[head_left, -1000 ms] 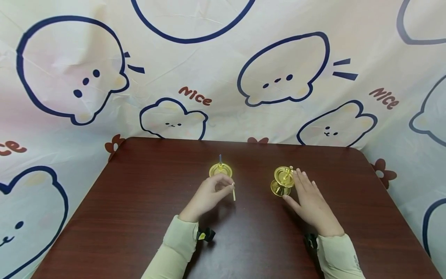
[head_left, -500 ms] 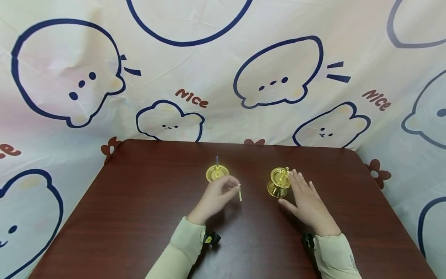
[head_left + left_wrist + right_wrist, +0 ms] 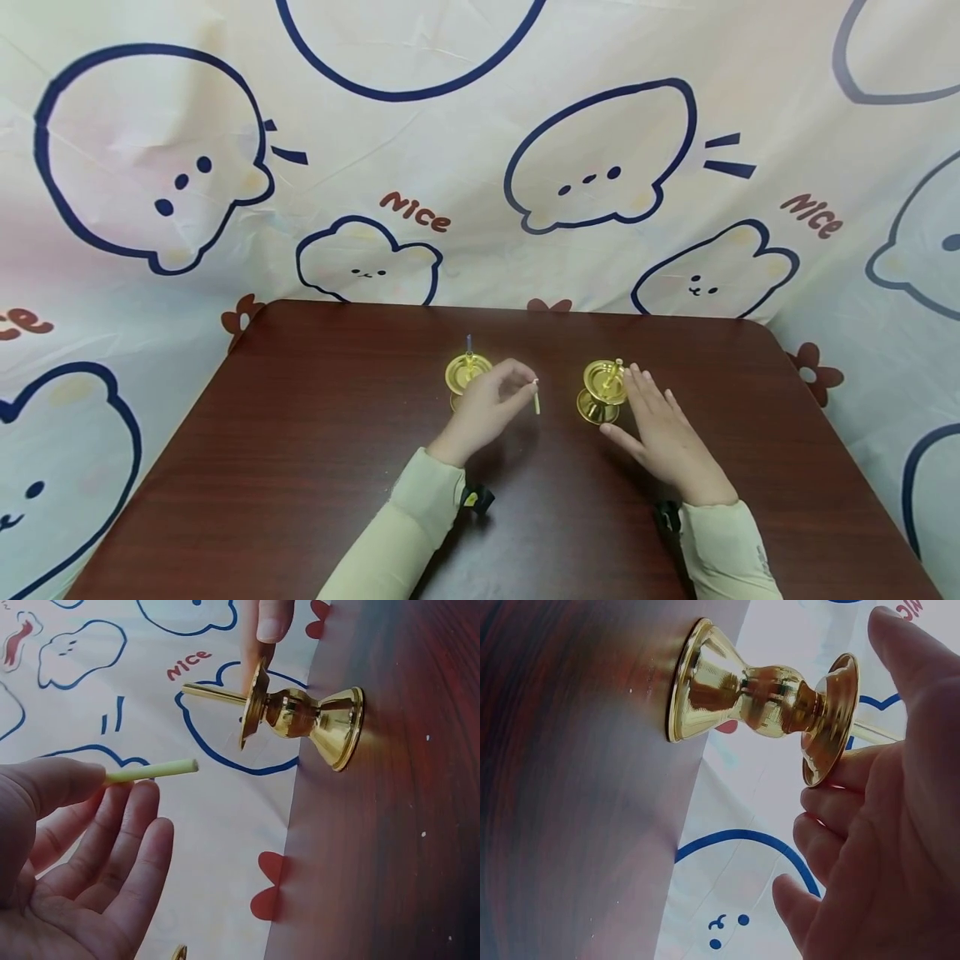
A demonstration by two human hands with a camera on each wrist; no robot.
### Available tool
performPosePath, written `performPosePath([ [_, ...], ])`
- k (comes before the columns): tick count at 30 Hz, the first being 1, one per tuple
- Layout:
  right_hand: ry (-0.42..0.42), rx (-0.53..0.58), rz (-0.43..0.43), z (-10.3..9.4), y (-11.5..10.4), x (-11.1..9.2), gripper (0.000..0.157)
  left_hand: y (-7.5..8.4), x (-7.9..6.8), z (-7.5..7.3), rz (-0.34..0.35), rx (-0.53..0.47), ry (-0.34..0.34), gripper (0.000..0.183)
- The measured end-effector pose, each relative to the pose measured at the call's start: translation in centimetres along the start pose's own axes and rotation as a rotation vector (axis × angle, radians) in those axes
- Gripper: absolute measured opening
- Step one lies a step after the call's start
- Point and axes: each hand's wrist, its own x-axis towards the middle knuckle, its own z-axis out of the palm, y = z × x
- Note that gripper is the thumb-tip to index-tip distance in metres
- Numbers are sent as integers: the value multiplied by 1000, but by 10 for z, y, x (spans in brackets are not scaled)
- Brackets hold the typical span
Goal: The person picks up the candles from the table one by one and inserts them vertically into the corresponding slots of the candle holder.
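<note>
My left hand (image 3: 483, 412) pinches a thin yellow-green candle (image 3: 161, 771) between thumb and fingers, over the table between two brass candle holders. In the left wrist view the candle points towards the right candle holder (image 3: 292, 712), apart from its upright tube. That holder (image 3: 769, 701) stands upright, with a flared base and a round dish on top. My right hand (image 3: 667, 433) is held flat beside it, fingers extended, and seems to touch the dish's rim. Behind my left hand stands the left candle holder (image 3: 467, 371), carrying a thin bluish candle (image 3: 469, 344); the hand partly hides its base.
The dark red-brown table (image 3: 300, 467) ends at a far edge just behind the holders. A cloth backdrop (image 3: 480, 150) with cartoon outlines hangs behind and around it. A black wrist strap (image 3: 477, 498) sits at my left cuff.
My left hand has moved right with the yellow-green candle, away from the left holder and nearer the right one. My right hand has stayed by the right holder.
</note>
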Motion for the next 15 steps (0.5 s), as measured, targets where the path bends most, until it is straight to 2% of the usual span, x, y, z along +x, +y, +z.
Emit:
performPosePath([
  [5,-3,5,3,0,0,0,89,3,7,4,-8,-7,0,14],
  [15,-14,8,13,0,0,1,90,7,18,9,37,-3,24,13],
])
